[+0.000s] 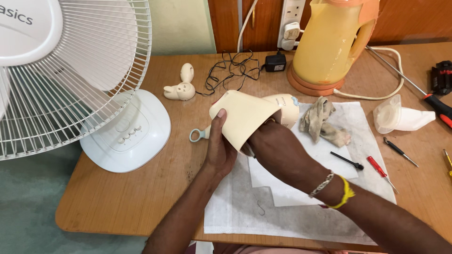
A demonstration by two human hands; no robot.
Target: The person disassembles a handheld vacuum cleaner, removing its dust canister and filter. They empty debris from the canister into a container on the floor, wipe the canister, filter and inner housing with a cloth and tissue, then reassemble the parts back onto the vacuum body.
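**Cream appliance shell held between both my hands over the white cloth**

I hold a cream plastic appliance housing [247, 117] above the middle of the table, its wide cone-shaped shell turned toward me and its rounded body pointing away. A small pale blue ring [195, 135] sticks out at its left end. My left hand [219, 150] grips the shell from the left, thumb pressed flat on the cream face and fingers wrapped underneath. My right hand [278, 148] reaches into the open underside of the shell; its fingers are hidden inside, so I cannot tell whether they are spread or pinching. On that wrist sit a silver bracelet [322, 184] and a yellow band [346, 194].

Below my hands lies a white cloth [292, 211] with grey smudges. On it, just right of the housing, rests a crumpled dirty rag [320, 120], and nearer my right forearm a small black tool [347, 161] and a red-handled screwdriver [379, 168].

Further out, a yellow electric kettle [329, 42] stands on its base behind the cloth. A white funnel-shaped part [400, 115] lies to the right. A cream loose part [181, 87] and a black tangled cord [230, 70] lie behind the housing. A white table fan [70, 70] fills the left side of the wooden table [117, 197].
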